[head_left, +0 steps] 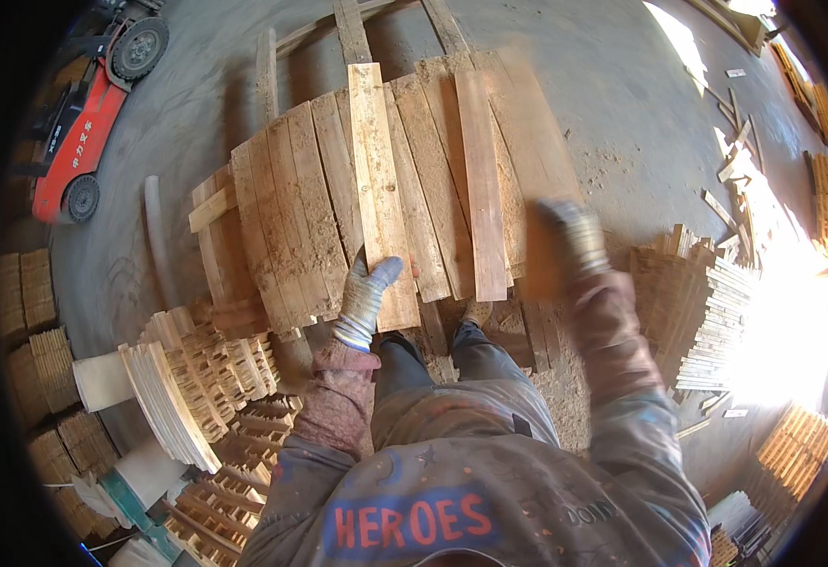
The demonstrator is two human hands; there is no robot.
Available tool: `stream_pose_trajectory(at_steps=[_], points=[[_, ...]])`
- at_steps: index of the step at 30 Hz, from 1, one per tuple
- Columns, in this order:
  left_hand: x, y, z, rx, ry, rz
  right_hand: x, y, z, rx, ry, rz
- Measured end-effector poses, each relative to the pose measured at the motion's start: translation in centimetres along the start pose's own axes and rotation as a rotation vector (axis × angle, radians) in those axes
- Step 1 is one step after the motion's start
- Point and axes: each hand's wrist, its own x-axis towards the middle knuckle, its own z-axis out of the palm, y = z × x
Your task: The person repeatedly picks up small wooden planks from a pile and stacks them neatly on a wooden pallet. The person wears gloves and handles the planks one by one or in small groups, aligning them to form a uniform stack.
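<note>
My left hand, in a grey knit glove, grips a pale plank near its close end, thumb lying over the top face. That plank stretches away from me above a row of sawdust-covered boards. To its right a reddish-brown plank rests lengthwise on the same boards. My right hand, also gloved, is smeared by motion at the right side of the boards. Beside it a blurred brown strip of wood shows; whether my fingers hold it cannot be made out.
A red forklift stands at the far left. Stacks of cut wood lie at my left, and another stack at my right. Loose wood strips litter the sunlit floor on the right. Wooden beams lie beyond the boards.
</note>
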Motion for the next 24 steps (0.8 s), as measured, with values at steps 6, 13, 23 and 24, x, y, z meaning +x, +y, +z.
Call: stream_pose_trajectory(at_steps=[6, 13, 23, 24], points=[[1.0, -1.9, -1.5, 0.050, 0.112, 0.064, 2.3, 15.2, -17.3, 1.344, 1.077, 1.000], [2.8, -3.3, 0.5, 0.225, 0.198, 0.204, 1.3, -2.7, 5.3, 0.315, -0.309, 0.580], [0.6, 2.6, -2.2, -1.144, -0.596, -0.151, 0.2, -7.4, 9.2, 1.340, -0.260, 0.797], [0.8, 2.6, -1.9, -1.141, -0.630, -0.113, 0.0, -5.8, 8.7, 1.401, -0.265, 0.823]])
